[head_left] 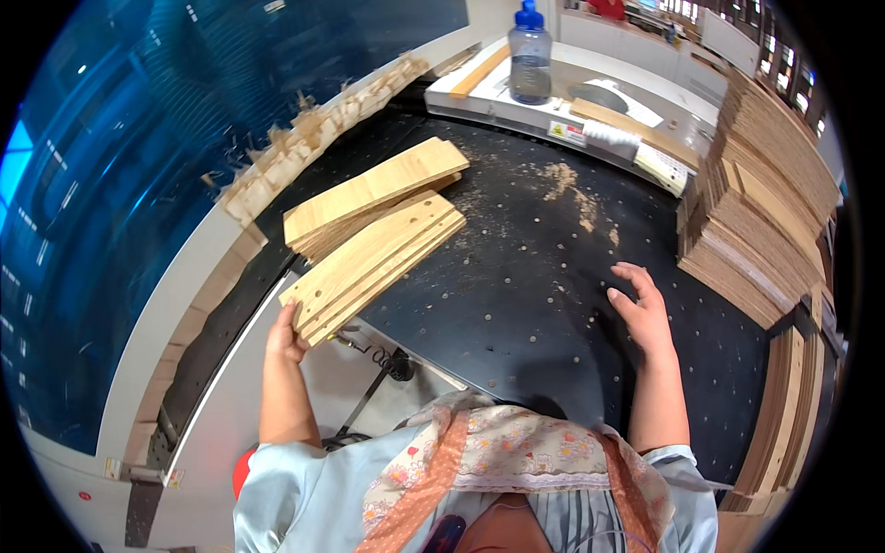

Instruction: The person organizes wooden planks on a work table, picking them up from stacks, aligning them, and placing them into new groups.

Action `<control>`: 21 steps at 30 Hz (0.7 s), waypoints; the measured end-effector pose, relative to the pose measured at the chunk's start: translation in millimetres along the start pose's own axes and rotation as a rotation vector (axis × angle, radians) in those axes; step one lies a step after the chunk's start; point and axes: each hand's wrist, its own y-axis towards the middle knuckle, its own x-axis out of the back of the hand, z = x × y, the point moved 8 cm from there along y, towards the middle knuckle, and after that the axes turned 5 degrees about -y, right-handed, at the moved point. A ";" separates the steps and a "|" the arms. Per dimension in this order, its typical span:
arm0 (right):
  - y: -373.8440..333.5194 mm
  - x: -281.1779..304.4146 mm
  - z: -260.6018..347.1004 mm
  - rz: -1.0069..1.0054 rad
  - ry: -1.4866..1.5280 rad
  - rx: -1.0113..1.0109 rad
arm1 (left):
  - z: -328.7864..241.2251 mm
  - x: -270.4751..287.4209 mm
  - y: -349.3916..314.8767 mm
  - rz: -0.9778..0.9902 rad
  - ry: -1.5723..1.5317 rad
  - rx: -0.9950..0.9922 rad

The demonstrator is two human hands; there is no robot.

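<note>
My left hand point(284, 336) is closed round the near end of a small stack of pale wooden boards point(378, 258). Drilled holes show near both ends of the top board, and the stack lies slanted, its near end at the black table's edge. Just behind it, a second stack of similar boards point(373, 189) rests with its layers slightly fanned. My right hand point(643, 309) is over the right part of the black table point(516, 323), fingers apart and holding nothing.
Sawdust point(576, 194) lies scattered on the studded tabletop. Tall stacks of brown boards point(756, 212) stand at the right. A blue-capped water bottle point(530, 64) is on the white ledge at the back. Along the left runs a machine with a blue window point(166, 120) and a frayed strip curtain point(313, 138).
</note>
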 end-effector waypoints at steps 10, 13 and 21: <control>7.9 -46.7 22.6 0.201 0.134 0.100 | 3.5 -35.7 -72.5 0.036 -0.085 -0.341; 17.7 -66.4 39.8 0.210 0.056 0.213 | -3.1 -51.5 -100.5 0.038 -0.042 -0.469; 80.3 -145.1 42.6 0.260 -0.203 0.096 | -0.6 -66.1 -136.0 0.215 0.166 -0.735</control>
